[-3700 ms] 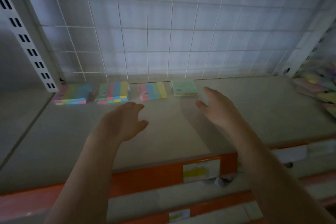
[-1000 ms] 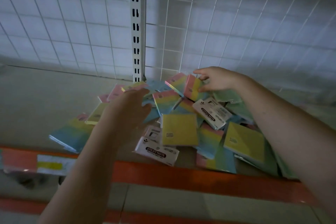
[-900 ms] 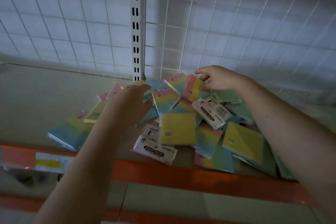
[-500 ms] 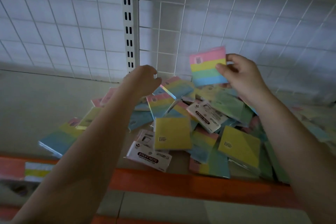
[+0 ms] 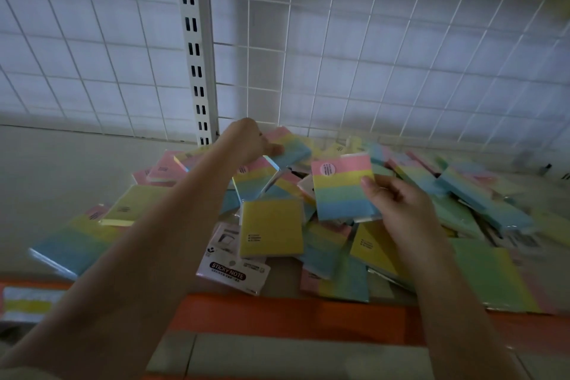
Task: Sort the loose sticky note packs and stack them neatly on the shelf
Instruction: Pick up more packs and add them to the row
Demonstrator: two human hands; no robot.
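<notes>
The right hand (image 5: 398, 207) is gripping one flat, rainbow-striped sticky note pack (image 5: 342, 187) above the jumbled heap of wrapped packs (image 5: 339, 244); the left hand (image 5: 246, 142) is grasping a second striped pack (image 5: 293, 148) at the heap's back. Most of the sorting appears to be remaining.

Dim, bluish light in front of me, brightest through wire grid backing (image 5: 370, 49). Shelf (image 5: 61, 170) surface murky. Packs at far right smeared with motion blur; my left forearm soft, dark. Grid lines and slotted upright (image 5: 197, 71) bow from wide-angle distortion. No glare.
</notes>
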